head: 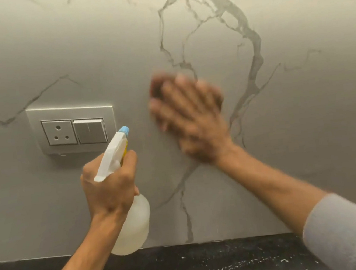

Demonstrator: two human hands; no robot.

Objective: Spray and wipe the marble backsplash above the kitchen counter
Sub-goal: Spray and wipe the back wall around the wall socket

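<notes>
Standing right behind them: the left hand (pixel 109 184) is clenched around the neck of the spray bottle (pixel 136 224), fingers wrapped at the trigger. The bottle's long axis runs pretty much 6 to 12 o'clock, leaning a hair toward 1, with the blue nozzle tip (pixel 124 129) aimed up at the marble backsplash (pixel 293 121). Relative to the grip, the cloudy white body hangs out below the fist at about 5 o'clock, its base just above the black counter (pixel 187 267), and the white trigger head sticks out above the knuckles at 12. Up at 2 o'clock from that fist, the right hand (pixel 193 119) is spread flat against the backsplash, fingers straight and pointing to about 11 o'clock, pressing a dark reddish cloth (pixel 156 88) that only peeks out past the fingertips. That hand is blurry, so no finer detail on it. A grey sleeve (pixel 350 233) shows at 4 o'clock. The socket plate (pixel 72 129) sits at 11 o'clock from the left hand, near the nozzle but not touching it.
</notes>
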